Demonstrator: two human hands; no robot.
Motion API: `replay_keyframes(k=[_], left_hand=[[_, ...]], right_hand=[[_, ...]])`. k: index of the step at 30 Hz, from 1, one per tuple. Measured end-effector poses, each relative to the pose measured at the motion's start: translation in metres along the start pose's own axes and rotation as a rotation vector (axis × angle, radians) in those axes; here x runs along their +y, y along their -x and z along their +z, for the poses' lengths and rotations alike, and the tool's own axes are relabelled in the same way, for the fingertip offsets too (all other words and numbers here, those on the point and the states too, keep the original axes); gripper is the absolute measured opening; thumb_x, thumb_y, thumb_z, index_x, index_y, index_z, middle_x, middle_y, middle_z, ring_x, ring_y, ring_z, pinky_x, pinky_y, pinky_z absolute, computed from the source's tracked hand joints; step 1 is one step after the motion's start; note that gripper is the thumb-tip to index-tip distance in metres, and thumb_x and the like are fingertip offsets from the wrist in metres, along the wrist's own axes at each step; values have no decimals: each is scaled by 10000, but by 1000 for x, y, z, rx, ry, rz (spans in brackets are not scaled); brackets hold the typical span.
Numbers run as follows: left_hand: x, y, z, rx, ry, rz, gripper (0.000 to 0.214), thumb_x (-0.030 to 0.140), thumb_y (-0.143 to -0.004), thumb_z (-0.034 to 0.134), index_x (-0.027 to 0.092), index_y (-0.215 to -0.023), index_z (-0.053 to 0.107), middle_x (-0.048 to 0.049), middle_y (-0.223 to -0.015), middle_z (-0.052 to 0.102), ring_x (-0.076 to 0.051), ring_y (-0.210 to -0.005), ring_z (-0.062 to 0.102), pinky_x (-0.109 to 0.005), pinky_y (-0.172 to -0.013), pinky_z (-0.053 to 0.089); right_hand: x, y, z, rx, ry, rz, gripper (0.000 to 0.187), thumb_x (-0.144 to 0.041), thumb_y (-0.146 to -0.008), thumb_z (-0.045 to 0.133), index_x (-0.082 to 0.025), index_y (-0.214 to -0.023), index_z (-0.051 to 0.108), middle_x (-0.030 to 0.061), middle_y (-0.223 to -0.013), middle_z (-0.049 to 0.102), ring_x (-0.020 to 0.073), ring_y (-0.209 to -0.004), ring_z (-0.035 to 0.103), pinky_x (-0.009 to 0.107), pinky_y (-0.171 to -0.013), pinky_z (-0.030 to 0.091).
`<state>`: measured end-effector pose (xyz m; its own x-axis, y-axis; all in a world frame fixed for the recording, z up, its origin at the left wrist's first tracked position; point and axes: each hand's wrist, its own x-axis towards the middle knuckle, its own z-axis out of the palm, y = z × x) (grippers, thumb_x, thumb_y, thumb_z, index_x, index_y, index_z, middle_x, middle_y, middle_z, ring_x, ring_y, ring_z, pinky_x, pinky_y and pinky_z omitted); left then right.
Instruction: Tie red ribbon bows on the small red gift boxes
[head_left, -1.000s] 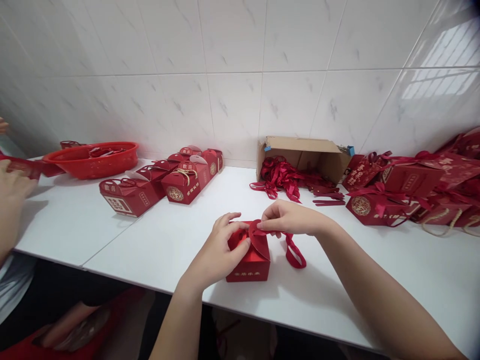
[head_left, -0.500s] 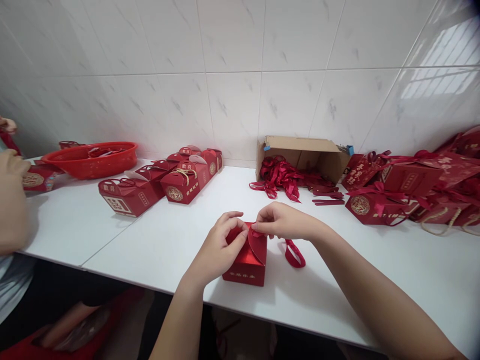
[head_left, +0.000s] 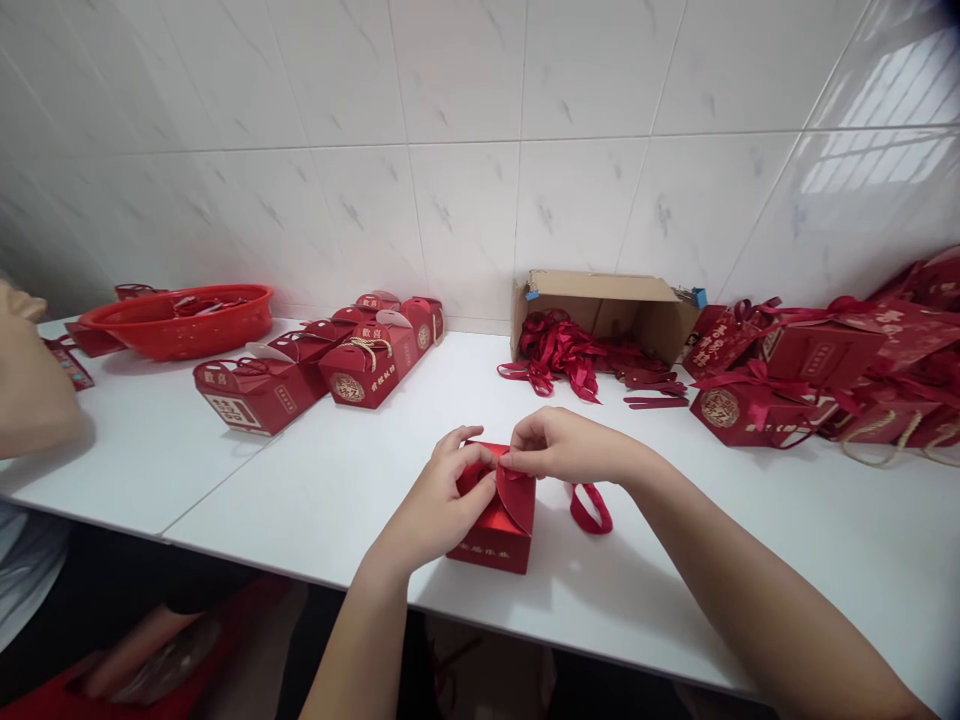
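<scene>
A small red gift box (head_left: 491,550) with interlocking curved top flaps stands upright on the white table in front of me. From the left, my left hand (head_left: 457,490) reaches over its top, with thumb and index finger curled together at the flaps. Opposite it, my right hand (head_left: 559,445) has its thumb and fingertips pinched at the middle of the lid, on what looks like a bit of red ribbon. A loop of red ribbon (head_left: 592,510) lies on the table just right of the box, partly under my right hand. The fingertips hide the centre of the lid.
An open cardboard carton (head_left: 600,287) with a heap of red ribbons (head_left: 559,345) lies near the wall. Finished-looking boxes with bows (head_left: 757,405) are piled at right. Several red boxes (head_left: 259,390) and a red basin (head_left: 180,330) stand left. A co-worker's arm (head_left: 34,390) is at far left.
My right fingertips have shifted slightly left, closer to my left hand over the lid. The box stays in place. At far left the co-worker's arm has moved.
</scene>
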<state>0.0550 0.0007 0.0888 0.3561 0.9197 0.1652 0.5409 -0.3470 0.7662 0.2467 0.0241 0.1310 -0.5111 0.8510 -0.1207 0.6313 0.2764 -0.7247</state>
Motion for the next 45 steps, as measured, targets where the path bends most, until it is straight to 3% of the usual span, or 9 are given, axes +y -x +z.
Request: replay_keyframes(k=[4,9,15,19,25,32,37,41,45], left_hand=[[1,-1,0,0,53,3,155,314,-849,473,227,-792,588,-75,-1334,464,-258,-1366,289,-401,-1031,378],[4,-2,-1,70,231,46,146,298,-856,477,202,-764,535,-85,-1256,523,-282,-1285,408,-399,-969,424],[8,-2,0,255,432,95,131,325,-866,501,202,-831,526,-78,-1279,519,-242,-1229,470,-348,-946,448],[9,3,-6,322,310,140,131,337,-857,525,210,-881,547,-59,-1153,567,-217,-1146,526,-353,-956,448],[4,19,-18,87,-109,4,325,409,-798,578,265,-1084,522,-61,-1163,562,-253,-1106,532,-429,-912,481],[1,10,-15,132,-58,-96,277,429,-790,579,268,-1007,519,-24,-1111,592,-208,-1064,565,-329,-818,538],[0,3,-11,206,26,-127,300,452,-770,602,253,-979,518,-35,-1049,613,-216,-1084,563,-305,-776,546],[-2,2,-10,282,70,-147,304,480,-790,570,246,-977,517,-36,-961,632,-221,-1008,603,-285,-693,533],[-4,1,-11,320,73,-143,300,499,-817,522,237,-963,529,-29,-913,633,-209,-890,624,-291,-661,503]], right_hand=[[0,3,-1,33,57,-8,312,-476,-793,544,-179,-709,589,10,-705,623,129,-620,535,236,-514,384],[-5,6,-4,268,97,-108,322,-480,-826,520,-181,-779,629,38,-857,667,172,-814,592,272,-661,432],[-9,4,1,104,-33,-249,328,-477,-848,514,-190,-898,663,42,-948,665,166,-853,591,281,-745,446],[-10,5,-1,92,-95,-313,300,-458,-833,553,-175,-833,651,28,-858,667,154,-812,587,277,-751,444],[-16,14,-14,250,-231,-360,229,-397,-790,636,-172,-757,663,10,-780,668,139,-785,597,282,-764,427],[-18,32,-27,479,-458,-439,185,-360,-765,686,-181,-733,651,12,-728,627,132,-717,573,273,-659,452],[-16,52,-42,651,-641,-750,158,-382,-809,641,-254,-718,634,-21,-666,561,120,-650,552,288,-643,478],[-18,70,-56,676,-796,-899,117,-387,-760,688,-306,-697,632,-44,-565,441,99,-536,471,260,-586,472],[-18,69,-58,682,-891,-861,86,-350,-755,692,-321,-703,629,-56,-519,358,92,-463,370,247,-521,421]])
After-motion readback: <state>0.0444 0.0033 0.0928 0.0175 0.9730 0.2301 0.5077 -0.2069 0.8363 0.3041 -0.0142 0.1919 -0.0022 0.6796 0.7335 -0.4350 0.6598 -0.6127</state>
